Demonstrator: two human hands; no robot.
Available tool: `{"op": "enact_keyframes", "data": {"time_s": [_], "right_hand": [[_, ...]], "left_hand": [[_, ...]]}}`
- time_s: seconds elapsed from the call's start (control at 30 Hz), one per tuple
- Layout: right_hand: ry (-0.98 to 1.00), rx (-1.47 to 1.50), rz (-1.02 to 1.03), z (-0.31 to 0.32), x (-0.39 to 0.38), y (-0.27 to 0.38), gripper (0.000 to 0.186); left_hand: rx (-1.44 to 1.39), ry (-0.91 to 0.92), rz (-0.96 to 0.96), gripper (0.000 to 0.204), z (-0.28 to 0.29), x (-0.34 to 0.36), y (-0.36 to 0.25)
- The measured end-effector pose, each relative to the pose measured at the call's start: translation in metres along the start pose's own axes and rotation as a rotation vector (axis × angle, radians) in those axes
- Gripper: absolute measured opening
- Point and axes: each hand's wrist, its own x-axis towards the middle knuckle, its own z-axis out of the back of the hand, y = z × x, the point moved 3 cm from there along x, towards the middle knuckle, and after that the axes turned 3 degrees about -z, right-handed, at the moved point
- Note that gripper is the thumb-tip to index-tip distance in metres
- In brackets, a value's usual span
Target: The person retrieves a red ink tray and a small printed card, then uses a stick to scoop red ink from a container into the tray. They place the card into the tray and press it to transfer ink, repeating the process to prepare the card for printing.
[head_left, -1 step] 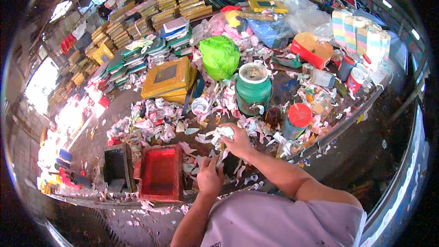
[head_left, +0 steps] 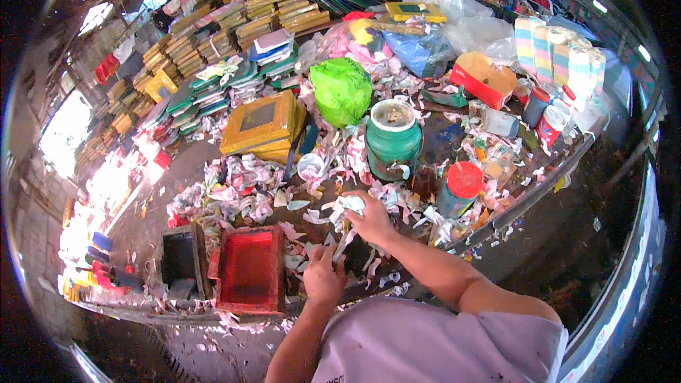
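Crumpled pale paper scraps (head_left: 350,204) are gripped in the fingers of my right hand (head_left: 370,223), over the littered worktable. Below and left of it, my left hand (head_left: 324,273) is closed around something slim and pale (head_left: 342,245), too small to make out clearly. A red-painted tray (head_left: 248,269) lies beside my left hand, with a dark tray (head_left: 181,259) further left. Pink and white scraps (head_left: 227,184) are strewn around both hands.
Behind stand a green tub (head_left: 390,145), a red-lidded container (head_left: 457,191), yellow frames (head_left: 259,124), a lime bag (head_left: 337,89) and stacked wooden frames (head_left: 262,7). The table's edge (head_left: 525,198) curves along the right, with several cans (head_left: 550,128) near it.
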Motion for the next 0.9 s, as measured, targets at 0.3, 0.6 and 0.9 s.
{"op": "enact_keyframes", "data": {"time_s": [0.3,0.6,0.9], "right_hand": [[-0.120,1.000,-0.711,-0.021,-0.012,-0.057,0.045],[0.149,1.429,-0.813,-0.030,0.002,-0.029,0.040],[0.244,-0.509,0.243,-0.025,0.009,0.016,0.045]], "left_hand": [[-0.535,-0.367,0.143,0.015,0.043,0.024,0.016],[-0.276,-0.212,0.150,0.029,0.048,-0.001,0.025],[-0.778,-0.536,0.347,0.027,0.093,-0.007,0.045]]}}
